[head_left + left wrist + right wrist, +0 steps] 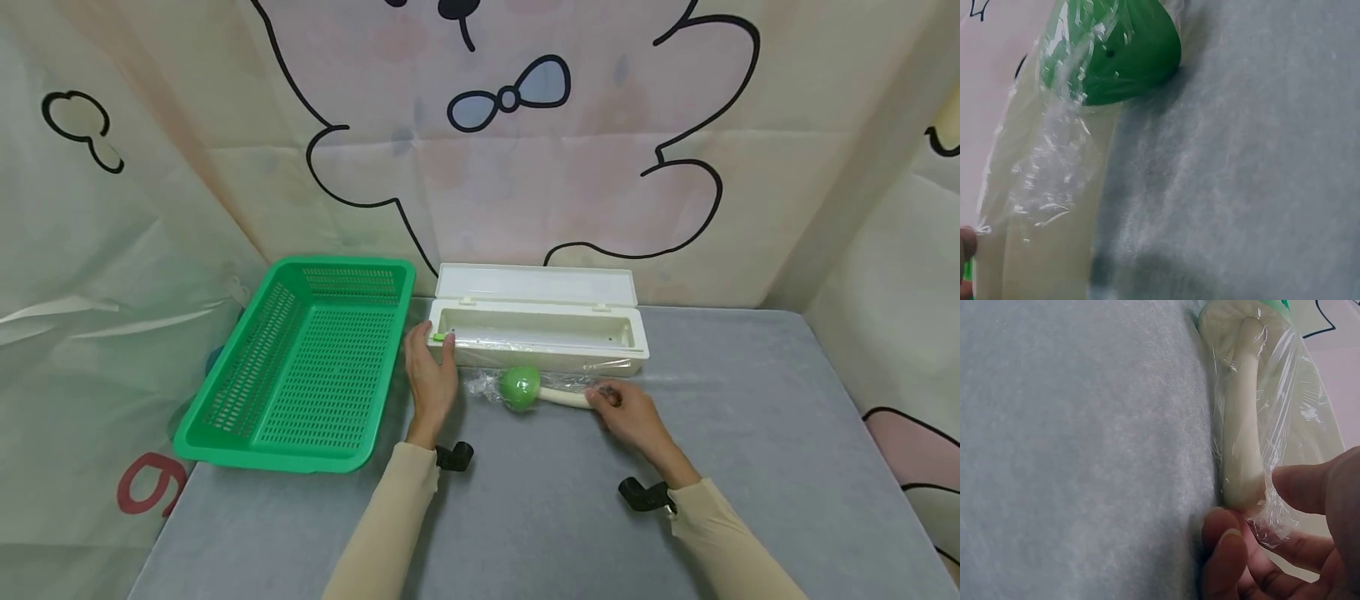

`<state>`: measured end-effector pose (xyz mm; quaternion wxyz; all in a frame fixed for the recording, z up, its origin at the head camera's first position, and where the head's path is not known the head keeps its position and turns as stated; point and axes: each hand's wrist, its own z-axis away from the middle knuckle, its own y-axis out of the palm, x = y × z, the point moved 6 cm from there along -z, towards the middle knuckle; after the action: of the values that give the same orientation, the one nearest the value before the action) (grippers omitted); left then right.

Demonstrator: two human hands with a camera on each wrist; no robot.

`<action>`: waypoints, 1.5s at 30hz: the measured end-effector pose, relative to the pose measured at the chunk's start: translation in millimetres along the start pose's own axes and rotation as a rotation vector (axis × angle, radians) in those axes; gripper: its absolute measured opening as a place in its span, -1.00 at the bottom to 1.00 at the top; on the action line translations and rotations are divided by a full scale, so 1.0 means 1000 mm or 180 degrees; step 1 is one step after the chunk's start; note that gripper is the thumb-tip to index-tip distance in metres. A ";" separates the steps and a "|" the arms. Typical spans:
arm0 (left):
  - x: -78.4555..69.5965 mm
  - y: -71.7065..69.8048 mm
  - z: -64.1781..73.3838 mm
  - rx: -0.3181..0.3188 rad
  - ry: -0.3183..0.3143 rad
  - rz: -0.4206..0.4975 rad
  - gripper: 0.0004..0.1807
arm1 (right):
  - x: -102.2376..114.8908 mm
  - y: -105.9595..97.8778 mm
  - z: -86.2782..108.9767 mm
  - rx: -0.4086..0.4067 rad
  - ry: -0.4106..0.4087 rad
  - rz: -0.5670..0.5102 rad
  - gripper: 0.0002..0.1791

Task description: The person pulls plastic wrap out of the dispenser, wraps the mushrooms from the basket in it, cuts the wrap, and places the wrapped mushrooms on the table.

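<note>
A white lidded box [547, 357] lies lengthwise with its lid [536, 285] raised. My left hand [431, 387] holds the box's left end, thumb in front, beside a small green slider [438, 337]. Along the front of the box lies a utensil with a round green head [520, 388] and a cream handle [1241, 431], covered in clear plastic film [1054, 169]. The film runs back over the box's front edge. At the handle's end my right hand [633, 421] pinches gathered film, fingertips beside the handle tip.
Left of the box stands a green perforated basket [296, 458], its rim close to my left hand. A grey cloth covers the table [750, 467]. Behind the box hangs a patterned curtain [510, 183], and more sheeting flanks both sides.
</note>
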<state>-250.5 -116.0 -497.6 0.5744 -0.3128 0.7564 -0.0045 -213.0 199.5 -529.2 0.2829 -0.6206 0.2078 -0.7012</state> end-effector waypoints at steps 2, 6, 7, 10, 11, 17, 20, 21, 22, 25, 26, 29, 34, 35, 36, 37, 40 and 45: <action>0.004 0.002 -0.002 0.0042 -0.0117 0.0093 -0.49 | 0.000 0.001 0.001 0.0002 0.0013 -0.0014 -0.57; 0.007 0.002 -0.003 0.0103 -0.0313 0.0329 -0.44 | 0.000 0.000 0.001 -0.0014 0.0015 -0.0015 -0.58; 0.008 0.002 -0.004 0.0116 -0.0333 0.0372 -0.42 | 0.000 -0.001 0.001 -0.0025 0.0011 -0.0009 -0.58; 0.010 0.002 -0.005 0.0158 -0.0343 0.0584 -0.39 | 0.000 -0.002 0.001 -0.0051 -0.0009 0.0010 -0.58; 0.012 0.002 -0.005 0.0171 -0.0353 0.0661 -0.39 | 0.000 -0.002 0.001 -0.0050 -0.0018 0.0013 -0.57; 0.025 0.004 -0.005 0.0294 -0.0410 0.1078 -0.31 | 0.001 -0.002 0.003 -0.0038 0.0056 0.0017 -0.54; 0.029 0.005 -0.005 0.0364 -0.0382 0.1232 -0.27 | 0.003 -0.007 0.007 -0.0202 0.0114 0.0068 -0.55; 0.030 0.005 -0.005 0.0387 -0.0380 0.1296 -0.27 | 0.006 -0.010 0.009 -0.0300 0.0100 0.0118 -0.57; 0.031 0.006 -0.006 0.0410 -0.0376 0.1338 -0.27 | 0.009 -0.013 0.011 -0.0413 0.0066 0.0181 -0.59; 0.034 0.007 -0.006 0.0467 -0.0439 0.1441 -0.26 | 0.025 -0.020 0.017 -0.0767 -0.0136 0.0369 -0.72; 0.035 0.007 -0.006 0.0486 -0.0474 0.1443 -0.26 | 0.032 -0.023 0.018 -0.0890 -0.0238 0.0418 -0.78; 0.037 0.008 -0.006 0.0518 -0.0563 0.1460 -0.26 | 0.057 -0.024 0.019 -0.1146 -0.0637 0.0393 -0.88; 0.041 0.007 -0.007 0.0488 -0.0663 0.1596 -0.26 | 0.101 -0.010 0.002 -0.1055 -0.1322 0.0048 -0.94; 0.042 0.007 -0.007 0.0481 -0.0675 0.1622 -0.26 | 0.108 -0.004 -0.005 -0.0956 -0.1386 -0.0018 -0.92; 0.043 0.007 -0.008 0.0475 -0.0683 0.1638 -0.27 | 0.115 0.001 -0.012 -0.0855 -0.1435 -0.0050 -0.90; 0.044 0.008 -0.008 0.0470 -0.0685 0.1658 -0.27 | 0.122 0.007 -0.019 -0.0735 -0.1464 -0.0059 -0.87; 0.045 0.008 -0.008 0.0467 -0.0674 0.1686 -0.27 | 0.142 0.024 -0.039 -0.0348 -0.1474 0.0004 -0.77; 0.041 0.008 -0.008 0.0528 -0.0636 0.1769 -0.28 | 0.166 0.050 -0.068 0.0306 -0.1388 0.0185 -0.65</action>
<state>-267.1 -132.3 -533.0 0.6488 -0.0448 0.7498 0.1218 -284.8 49.1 -446.6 0.3705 -0.7371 0.1258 -0.5510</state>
